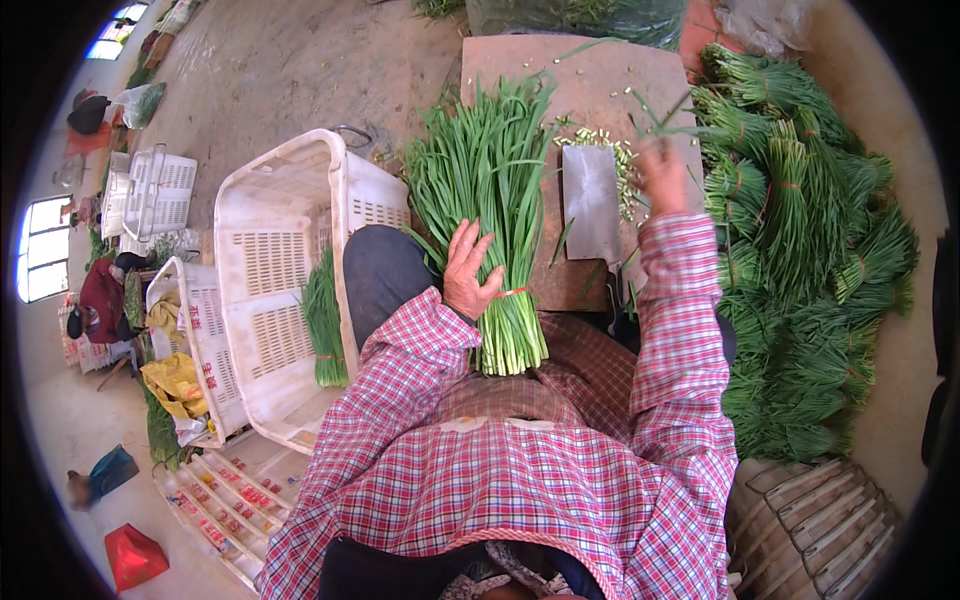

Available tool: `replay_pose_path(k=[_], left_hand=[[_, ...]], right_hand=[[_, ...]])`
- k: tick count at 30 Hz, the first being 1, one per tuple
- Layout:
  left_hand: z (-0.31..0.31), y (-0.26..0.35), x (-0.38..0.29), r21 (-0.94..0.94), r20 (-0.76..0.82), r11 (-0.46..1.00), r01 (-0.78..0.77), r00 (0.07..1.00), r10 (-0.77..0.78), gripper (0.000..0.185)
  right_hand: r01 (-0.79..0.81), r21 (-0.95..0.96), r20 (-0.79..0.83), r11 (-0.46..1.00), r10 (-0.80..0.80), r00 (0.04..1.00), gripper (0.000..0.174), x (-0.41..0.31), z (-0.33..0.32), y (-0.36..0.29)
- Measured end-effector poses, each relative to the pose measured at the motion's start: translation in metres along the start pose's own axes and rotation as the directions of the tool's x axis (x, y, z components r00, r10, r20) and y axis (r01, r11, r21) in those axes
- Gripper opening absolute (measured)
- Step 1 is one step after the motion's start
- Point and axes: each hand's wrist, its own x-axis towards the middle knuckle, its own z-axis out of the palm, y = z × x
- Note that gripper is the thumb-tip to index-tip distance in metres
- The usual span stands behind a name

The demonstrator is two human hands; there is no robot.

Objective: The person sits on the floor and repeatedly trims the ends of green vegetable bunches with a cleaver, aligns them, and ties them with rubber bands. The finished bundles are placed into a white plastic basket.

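A large bundle of garlic chives (pixel 491 195), tied with a red band, lies with its leaves away from me and its pale cut stems over my lap. My left hand (pixel 471 274) holds it from above, its thumb beside the band. Over the right side of the board (pixel 517 64), my right hand (pixel 661 176) is blurred, with a few loose chive leaves (pixel 664 120) at its fingertips. Between my hands a cleaver (pixel 591 199) lies flat, its handle towards me. Short cut stem ends (pixel 589 137) are scattered around its blade.
Banded chive bundles (pixel 787 187) are heaped at the right. On my left stands a white plastic crate (pixel 277 165) holding another bundle (pixel 324 322). Behind it, a second crate (pixel 191 330) contains yellow cloth or plastic. A person (pixel 101 300) is farther left. A slatted basket (pixel 817 525) sits at lower right.
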Motion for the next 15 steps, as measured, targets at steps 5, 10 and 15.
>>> replay_pose_path(k=[5,10,15], left_hand=[[0.000,-0.002,-0.001,-0.003,0.004,1.000,-0.005,1.000,0.005,0.051],[-0.001,-0.004,-0.003,-0.032,0.024,0.999,0.039,0.999,-0.038,0.050],[-0.001,-0.009,-0.008,-0.105,-0.035,0.991,0.078,0.996,-0.082,0.050]], right_hand=[[-0.276,-0.075,0.339,0.958,0.285,0.897,0.047,-0.062,0.053,0.058],[-0.108,-0.102,0.366,0.989,0.139,0.920,0.034,-0.067,0.095,0.061],[-0.168,-0.046,0.557,0.985,0.165,0.814,0.022,-0.052,0.082,0.055]])
